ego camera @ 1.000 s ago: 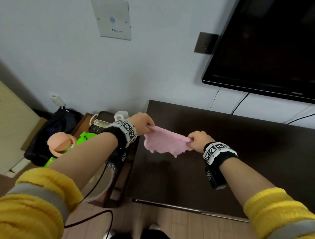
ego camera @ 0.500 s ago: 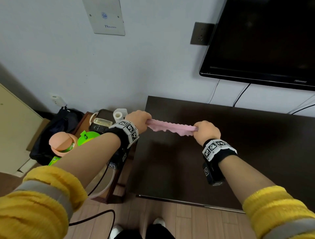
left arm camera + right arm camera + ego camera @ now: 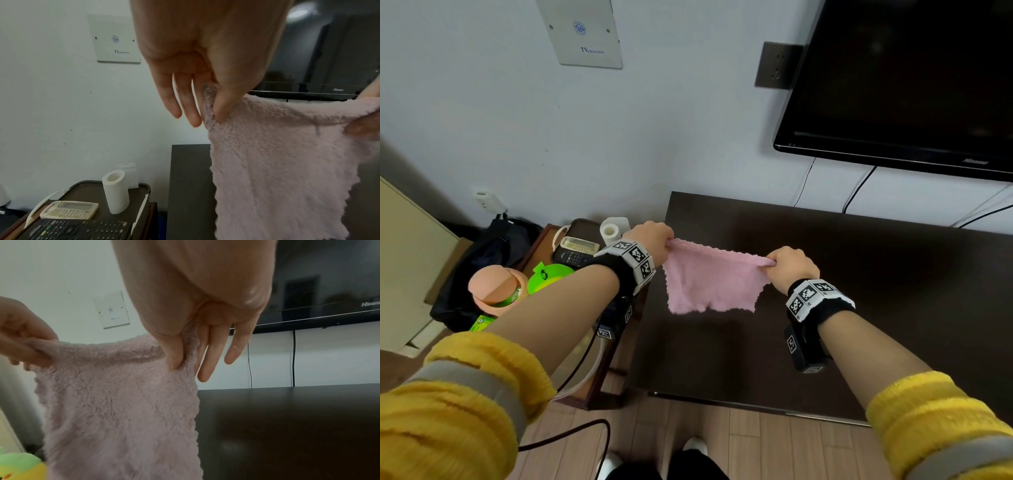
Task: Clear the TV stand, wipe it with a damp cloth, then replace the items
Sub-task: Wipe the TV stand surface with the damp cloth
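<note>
Two hands up over the left end of the TV stand (image 3: 859,291), its dark top the biggest thing I have in view below the wall-mounted television (image 3: 914,78). Between them hangs the pink cloth (image 3: 710,281), spread flat in the air above the stand's left edge, top hem pulled fairly taut, lower edge loose and clear of the surface. My left hand (image 3: 650,238) pinches the cloth's upper left corner between thumb and forefinger, the other fingers (image 3: 176,97) hanging straight beside it. My right hand (image 3: 792,265) pinches the upper right corner the same way, spare fingers extended. Just left of the stand sits a low side table (image 3: 599,387) carrying a dark tray (image 3: 82,190); on the tray, a white paper roll (image 3: 116,191) stands upright, a beige remote (image 3: 68,210) and a black remote (image 3: 82,230) lying in front of it.
</note>
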`<state>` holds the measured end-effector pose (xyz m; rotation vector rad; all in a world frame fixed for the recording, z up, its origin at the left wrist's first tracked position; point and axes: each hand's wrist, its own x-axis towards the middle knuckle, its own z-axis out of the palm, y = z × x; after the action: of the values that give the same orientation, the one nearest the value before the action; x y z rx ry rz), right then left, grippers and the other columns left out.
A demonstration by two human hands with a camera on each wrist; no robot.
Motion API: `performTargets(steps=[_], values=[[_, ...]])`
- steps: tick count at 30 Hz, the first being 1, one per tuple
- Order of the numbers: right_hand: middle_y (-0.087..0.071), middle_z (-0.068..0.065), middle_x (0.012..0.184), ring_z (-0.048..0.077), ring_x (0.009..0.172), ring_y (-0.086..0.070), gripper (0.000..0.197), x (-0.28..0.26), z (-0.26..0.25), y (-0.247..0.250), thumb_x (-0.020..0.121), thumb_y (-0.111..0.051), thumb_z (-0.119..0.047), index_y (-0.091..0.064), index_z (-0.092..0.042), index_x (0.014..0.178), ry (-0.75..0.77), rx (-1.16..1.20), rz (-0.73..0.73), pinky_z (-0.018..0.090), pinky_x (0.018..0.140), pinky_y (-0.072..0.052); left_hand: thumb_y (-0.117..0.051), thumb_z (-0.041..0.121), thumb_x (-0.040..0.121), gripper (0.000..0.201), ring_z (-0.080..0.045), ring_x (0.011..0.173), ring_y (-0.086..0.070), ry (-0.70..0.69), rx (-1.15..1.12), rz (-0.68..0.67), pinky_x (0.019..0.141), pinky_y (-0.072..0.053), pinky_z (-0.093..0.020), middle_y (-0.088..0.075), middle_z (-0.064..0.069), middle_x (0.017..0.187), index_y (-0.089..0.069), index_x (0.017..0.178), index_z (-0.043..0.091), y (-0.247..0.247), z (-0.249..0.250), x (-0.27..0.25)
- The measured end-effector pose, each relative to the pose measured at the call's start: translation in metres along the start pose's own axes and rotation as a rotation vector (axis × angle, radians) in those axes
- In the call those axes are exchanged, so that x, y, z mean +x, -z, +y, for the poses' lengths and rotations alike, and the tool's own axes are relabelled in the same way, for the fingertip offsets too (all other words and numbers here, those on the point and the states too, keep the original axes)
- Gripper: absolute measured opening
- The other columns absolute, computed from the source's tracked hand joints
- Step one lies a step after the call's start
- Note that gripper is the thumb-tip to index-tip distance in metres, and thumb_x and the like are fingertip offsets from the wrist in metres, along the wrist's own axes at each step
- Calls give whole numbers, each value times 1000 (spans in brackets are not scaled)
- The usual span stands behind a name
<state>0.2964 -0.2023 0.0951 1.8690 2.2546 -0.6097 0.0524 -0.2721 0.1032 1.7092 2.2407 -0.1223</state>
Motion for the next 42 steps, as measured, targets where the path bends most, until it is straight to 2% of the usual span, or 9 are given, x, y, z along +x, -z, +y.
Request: performTargets(steps=[3,8,13,18,22,26,29,37,42], values=[[-61,3,87,26,75,-58,29,2,3,3,89,-46,-12,-71,-26,96,7,15,29,30,60,-45,-46,17,91,20,-28,91,-62,-3,82,67,64,-37,-31,-62,-4,91,-66,93,22,7,5,-2],[-66,5,95,26,87,-64,21,2,18,-25,92,-51,-22,-71,-26,99,50,48,-81,32,70,-51,-48,12,88,19,-26,92,-65,-74,65,-151,76,-51,-34,-68,-5,96,-65,81,19,-14,2,0],[-59,4,83,29,84,-61,26,-12,36,-87,90,-49,-23,-59,-26,66,73,1,-268,30,67,-44,-55,16,86,20,-28,91,-67,-120,231,-392,69,-49,-31,-67,-5,97,-71,97,19,-70,1,-19],[-47,3,65,19,66,-47,25,-22,40,-134,83,-53,-13,-51,-12,57,147,-137,-641,24,54,-37,-63,19,82,16,-27,77,-67,-188,362,-686,63,-51,-30,-66,-6,80,-60,68,13,-112,6,-29],[-47,2,63,19,63,-49,29,-19,42,-154,82,-48,-13,-42,-14,54,128,-97,-631,25,51,-35,-75,13,65,17,-23,58,-63,-120,410,-671,63,-59,-36,-66,-3,69,-59,69,11,-131,-4,-20],[-62,7,110,27,100,-60,25,-13,41,-157,89,-42,-18,-59,-20,107,24,20,-403,34,79,-50,-66,12,81,28,-25,99,-66,-49,397,-570,75,-49,-31,-67,-4,107,-63,109,14,-132,-3,-24],[-46,2,139,25,124,-47,53,-11,42,-164,90,-47,-15,-36,-22,141,8,37,-249,40,96,-45,-57,15,89,37,-26,119,-53,17,352,-458,89,-45,-36,-56,-5,127,-49,126,16,-145,-5,-22],[-8,-4,160,20,146,-13,63,-27,32,-226,96,-45,-32,-13,-35,150,370,-1,-281,39,117,-22,-37,35,100,57,-27,143,-23,-159,208,-359,112,-31,-45,-16,-4,158,-16,150,19,-202,8,-41],[21,-4,158,32,145,18,64,-31,23,-251,98,-30,-49,9,-44,148,330,-157,-295,48,118,6,-29,43,100,63,-26,148,-3,-244,270,-380,119,-12,-49,4,-3,161,0,152,22,-230,12,-48]])
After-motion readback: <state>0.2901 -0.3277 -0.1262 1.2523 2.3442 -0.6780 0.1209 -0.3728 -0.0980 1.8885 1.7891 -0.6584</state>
